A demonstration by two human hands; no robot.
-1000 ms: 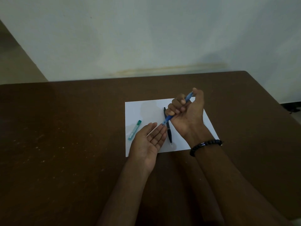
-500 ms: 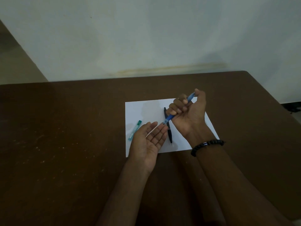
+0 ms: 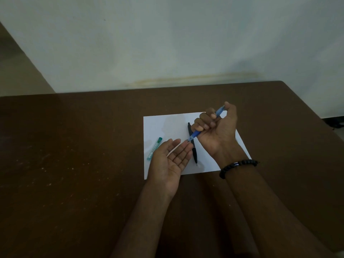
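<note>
Gripping the blue pencil (image 3: 195, 135) in its fist, thumb on the cap, the right hand (image 3: 218, 133) aims the tip at the flat, upturned left hand (image 3: 172, 161); a thumb click probably follows.

A writing room; home or school, I cannot tell. A table (image 3: 74, 146) stands against a pale wall (image 3: 167, 43). On the table lie 1 paper (image 3: 167, 123), 1 black pen (image 3: 194, 155) and 1 green case (image 3: 154, 148); 1 blue pen (image 3: 195, 135) is above it.
</note>
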